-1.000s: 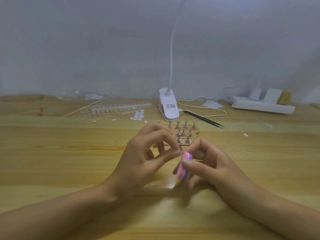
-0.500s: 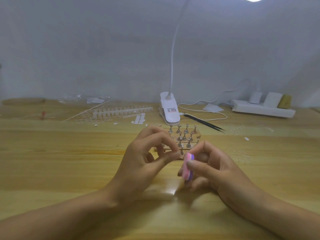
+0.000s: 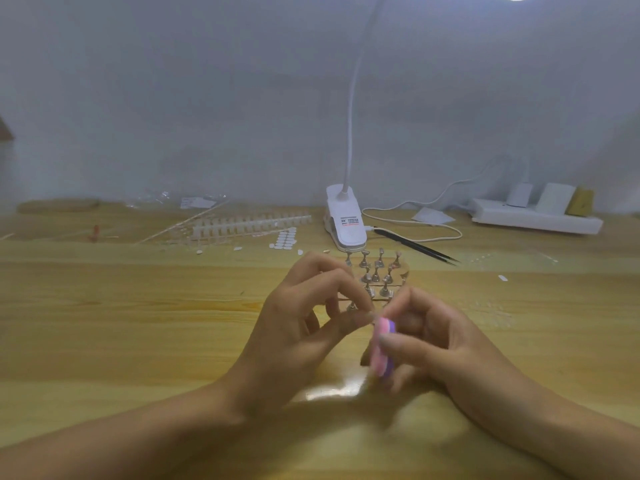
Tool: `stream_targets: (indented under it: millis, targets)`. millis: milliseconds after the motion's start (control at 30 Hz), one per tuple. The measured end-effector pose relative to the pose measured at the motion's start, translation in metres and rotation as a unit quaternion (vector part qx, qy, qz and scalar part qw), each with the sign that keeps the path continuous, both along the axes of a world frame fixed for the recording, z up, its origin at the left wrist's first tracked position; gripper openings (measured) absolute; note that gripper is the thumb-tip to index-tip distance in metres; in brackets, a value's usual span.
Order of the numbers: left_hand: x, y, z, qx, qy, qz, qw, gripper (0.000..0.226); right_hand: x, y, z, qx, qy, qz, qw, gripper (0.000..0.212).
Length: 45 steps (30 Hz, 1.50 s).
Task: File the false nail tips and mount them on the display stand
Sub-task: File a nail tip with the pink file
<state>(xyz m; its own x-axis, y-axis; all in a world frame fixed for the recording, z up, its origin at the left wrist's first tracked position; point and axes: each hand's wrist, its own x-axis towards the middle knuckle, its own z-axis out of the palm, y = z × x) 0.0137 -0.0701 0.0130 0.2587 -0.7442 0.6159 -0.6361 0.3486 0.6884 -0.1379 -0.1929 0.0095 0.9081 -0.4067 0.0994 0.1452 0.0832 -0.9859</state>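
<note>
My left hand (image 3: 304, 327) pinches a small clear nail tip (image 3: 371, 315) between thumb and forefinger, over the middle of the wooden table (image 3: 138, 334). My right hand (image 3: 433, 344) grips a pink and purple file block (image 3: 381, 348), its top edge against the tip. Just behind my fingers stands the display stand (image 3: 377, 275), a clear base with several small metal pegs; my hands hide its front row.
A white clip lamp (image 3: 344, 223) stands behind the stand, black tweezers (image 3: 419, 249) to its right. Strips of nail tips (image 3: 249, 225) and white adhesive tabs (image 3: 285, 239) lie at the back left. A white power strip (image 3: 536, 220) sits back right.
The file block has shifted slightly against the nail tip. Both hands stay in the same place on the table, and the view has tilted up a little.
</note>
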Motion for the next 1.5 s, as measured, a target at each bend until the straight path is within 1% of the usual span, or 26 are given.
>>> stream_targets:
  millis: [33,100,167,200,267,333,367,400,433,500,533,600,633,733,767,867,900,1033,1100,1167,1233,1300,1367,1400,1433,1500]
  targets:
    - [-0.0006,0.0000,0.0004,-0.004,-0.019,0.003,1.000,0.008,0.0000,0.0010,0.0002,-0.011,0.003,0.010,1.000,0.027]
    - [-0.0014,-0.0004,0.0001,-0.008,-0.050,0.007,0.999,0.008,0.0003,-0.0006,0.0004,0.007,-0.011,-0.035,0.999,0.027]
    - [-0.0008,-0.0004,0.0006,-0.001,-0.019,0.006,1.000,0.006,-0.0003,-0.0020,0.0002,0.027,-0.019,-0.059,0.998,0.026]
    - [-0.0001,-0.0001,0.0003,0.001,-0.003,0.003,1.000,0.006,-0.0004,-0.0022,-0.0006,0.024,-0.012,-0.039,0.999,0.025]
    - [-0.0001,-0.0005,-0.0002,0.002,-0.010,0.000,1.000,0.006,-0.0003,0.0000,-0.0005,0.002,0.001,-0.001,1.000,0.028]
    - [-0.0009,-0.0008,-0.0007,0.003,-0.016,-0.001,1.000,0.008,0.0005,-0.0007,-0.0001,0.017,-0.008,-0.036,0.999,0.029]
    - [-0.0007,-0.0009,-0.0005,0.004,-0.007,0.001,1.000,0.008,0.0005,-0.0017,0.0001,0.031,-0.015,-0.060,0.998,0.026]
    - [-0.0005,-0.0009,-0.0004,0.004,0.002,0.004,1.000,0.008,0.0003,-0.0021,0.0004,0.038,-0.016,-0.067,0.997,0.023]
    - [-0.0002,-0.0010,-0.0003,0.004,0.007,0.006,1.000,0.007,0.0007,-0.0018,0.0004,0.035,-0.011,-0.050,0.998,0.023]
    - [-0.0001,-0.0019,-0.0008,0.002,-0.003,-0.002,1.000,0.008,0.0006,-0.0004,-0.0010,0.012,-0.007,0.004,1.000,0.031]
    - [0.0000,-0.0020,-0.0014,0.002,-0.005,-0.008,1.000,0.008,0.0009,0.0004,-0.0010,0.006,-0.011,0.001,1.000,0.035]
    - [0.0009,-0.0020,-0.0015,0.005,0.008,-0.007,1.000,0.009,0.0008,-0.0005,-0.0009,0.019,-0.020,-0.055,0.998,0.040]
    - [0.0014,-0.0018,-0.0014,0.007,0.018,-0.004,1.000,0.009,0.0004,-0.0012,-0.0014,0.026,-0.023,-0.070,0.997,0.039]
    - [0.0016,-0.0021,-0.0016,0.008,0.016,-0.008,1.000,0.008,0.0004,0.0006,-0.0009,0.011,-0.011,-0.011,1.000,0.032]
    - [0.0013,-0.0023,-0.0017,0.008,0.012,-0.010,1.000,0.007,0.0009,0.0014,-0.0009,0.003,-0.013,-0.012,1.000,0.032]
    - [0.0016,-0.0020,-0.0014,0.014,0.020,-0.010,1.000,0.007,0.0004,-0.0003,0.0000,0.024,-0.031,-0.087,0.995,0.038]
    - [0.0016,-0.0016,-0.0015,0.014,0.019,-0.010,1.000,0.007,0.0006,-0.0009,0.0002,0.031,-0.033,-0.089,0.995,0.039]
    - [0.0011,-0.0010,-0.0022,0.003,0.007,-0.008,1.000,0.009,0.0012,-0.0028,0.0000,0.048,-0.022,-0.063,0.997,0.032]
    - [0.0024,-0.0014,-0.0019,0.008,0.029,0.002,1.000,0.009,0.0005,-0.0021,-0.0001,0.032,-0.011,-0.039,0.999,0.034]
    - [0.0030,-0.0023,-0.0023,0.017,0.018,-0.008,1.000,0.008,0.0002,0.0002,-0.0003,0.005,-0.008,0.004,1.000,0.034]
    - [0.0024,-0.0028,-0.0033,0.018,0.006,-0.017,1.000,0.009,0.0005,-0.0004,-0.0007,0.012,-0.019,-0.021,1.000,0.030]
    - [0.0026,-0.0025,-0.0030,0.018,0.023,-0.012,1.000,0.011,0.0000,-0.0033,-0.0016,0.032,-0.029,-0.069,0.997,0.026]
    - [0.0032,-0.0024,-0.0027,0.016,0.028,-0.010,0.999,0.011,0.0000,-0.0025,-0.0015,0.023,-0.020,-0.020,0.999,0.031]
    - [0.0029,-0.0023,-0.0029,0.017,0.021,-0.013,1.000,0.010,0.0003,-0.0005,-0.0014,0.006,-0.016,0.010,1.000,0.030]
    - [0.0025,-0.0023,-0.0031,0.018,0.014,-0.016,1.000,0.009,0.0005,0.0003,-0.0020,-0.005,-0.016,0.017,1.000,0.027]
    - [0.0020,-0.0024,-0.0028,0.019,0.010,-0.014,1.000,0.008,0.0002,-0.0010,-0.0020,0.004,-0.023,-0.044,0.999,0.022]
